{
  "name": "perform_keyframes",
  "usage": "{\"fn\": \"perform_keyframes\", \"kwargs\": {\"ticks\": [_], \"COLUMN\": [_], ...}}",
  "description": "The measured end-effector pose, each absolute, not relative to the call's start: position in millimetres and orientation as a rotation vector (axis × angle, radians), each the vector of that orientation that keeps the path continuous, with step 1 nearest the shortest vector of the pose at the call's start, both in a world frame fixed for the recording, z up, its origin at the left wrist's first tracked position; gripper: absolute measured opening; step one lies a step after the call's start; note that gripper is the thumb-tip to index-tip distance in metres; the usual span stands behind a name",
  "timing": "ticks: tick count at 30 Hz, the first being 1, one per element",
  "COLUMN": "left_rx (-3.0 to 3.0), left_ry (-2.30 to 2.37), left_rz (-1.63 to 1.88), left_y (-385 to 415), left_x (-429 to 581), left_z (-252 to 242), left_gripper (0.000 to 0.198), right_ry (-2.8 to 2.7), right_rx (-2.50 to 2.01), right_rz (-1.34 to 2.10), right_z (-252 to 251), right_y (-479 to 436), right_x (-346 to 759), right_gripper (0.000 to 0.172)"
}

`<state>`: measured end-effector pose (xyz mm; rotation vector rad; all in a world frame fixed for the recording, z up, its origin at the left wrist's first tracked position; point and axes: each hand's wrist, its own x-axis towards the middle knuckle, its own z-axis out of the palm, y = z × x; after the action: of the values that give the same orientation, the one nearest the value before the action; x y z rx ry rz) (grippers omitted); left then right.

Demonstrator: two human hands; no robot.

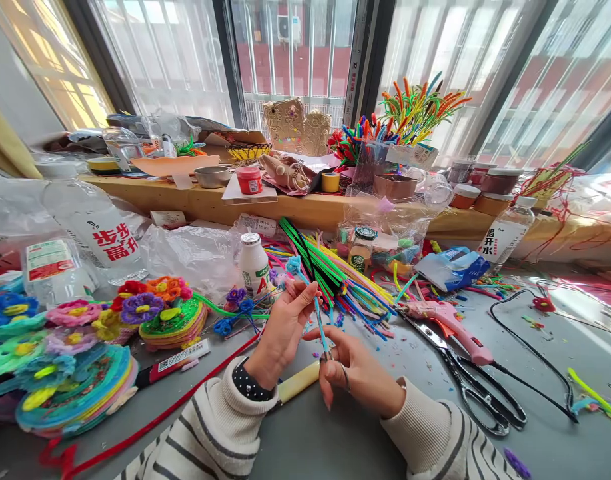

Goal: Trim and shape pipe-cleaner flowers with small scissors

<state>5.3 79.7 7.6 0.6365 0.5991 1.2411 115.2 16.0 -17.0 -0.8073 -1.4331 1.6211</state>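
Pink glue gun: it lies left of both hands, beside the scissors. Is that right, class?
Left is wrong: the head view shows the pink glue gun to the right of the left hand and right hand, beside the scissors.

Pipe cleaner (320, 323) between left hand (286, 328) and right hand (354, 365), bundle (326, 268) behind, flowers (74, 312) left, scissors (452, 363) right

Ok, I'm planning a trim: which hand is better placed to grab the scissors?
Probably the right hand: the scissors lie on its side, and the left hand is farther off. Both hold the blue stem, so the right would release first.
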Motion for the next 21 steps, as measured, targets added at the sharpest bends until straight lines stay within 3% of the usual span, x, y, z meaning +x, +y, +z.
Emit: {"fn": "perform_keyframes", "kwargs": {"ticks": [7,21], "left_rx": [0.689,0.827], "left_ry": [0.641,0.661], "left_rz": [1.216,1.261], "left_y": [79.4,82.0], "left_x": [3.8,-9.7], "left_z": [9.2,26.9], "left_gripper": [0.017,0.014], "right_ry": [-1.427,-1.247], "right_rx": [-0.769,-0.942], "right_rz": [1.634,1.485], "right_z": [-14.7,-22.7], "right_y": [16.8,22.9], "right_x": [116.3,120.8], "right_gripper": [0.056,0.038]}}
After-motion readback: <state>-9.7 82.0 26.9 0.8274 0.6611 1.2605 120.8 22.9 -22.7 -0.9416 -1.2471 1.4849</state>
